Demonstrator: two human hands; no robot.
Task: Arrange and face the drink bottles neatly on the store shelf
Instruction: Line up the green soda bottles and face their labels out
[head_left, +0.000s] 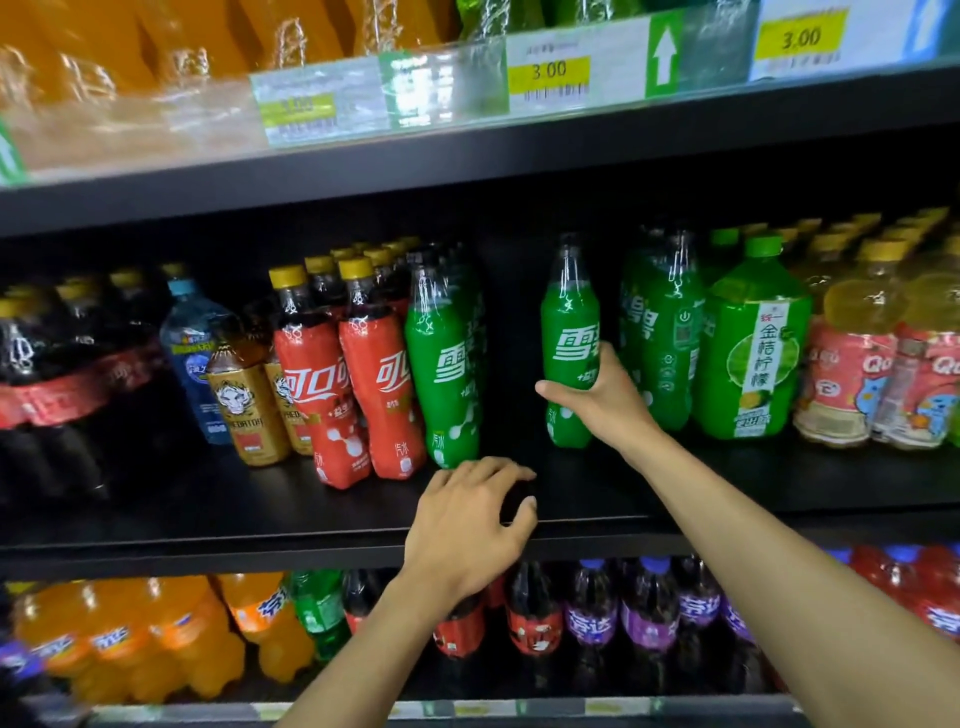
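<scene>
My right hand (602, 400) grips a green soda bottle (569, 322) round its middle. The bottle stands upright on the black middle shelf (260, 509), its white label facing me, in a gap between another green soda bottle (441, 364) on the left and a row of green bottles (660, 332) on the right. My left hand (467, 525) is lower, at the shelf's front edge, with its fingers curled over the dark top of a bottle (517, 499). The body of that bottle is mostly hidden behind my hand and wrist.
Red cola bottles (358, 374), gold cans (244, 405), a blue water bottle (189, 353) and dark cola bottles stand left of the gap. A green lime-tea bottle (753, 343) and pink-labelled drinks (852, 364) stand to the right. Orange, red and purple sodas fill the lower shelf (649, 618). Price tags (548, 73) hang above.
</scene>
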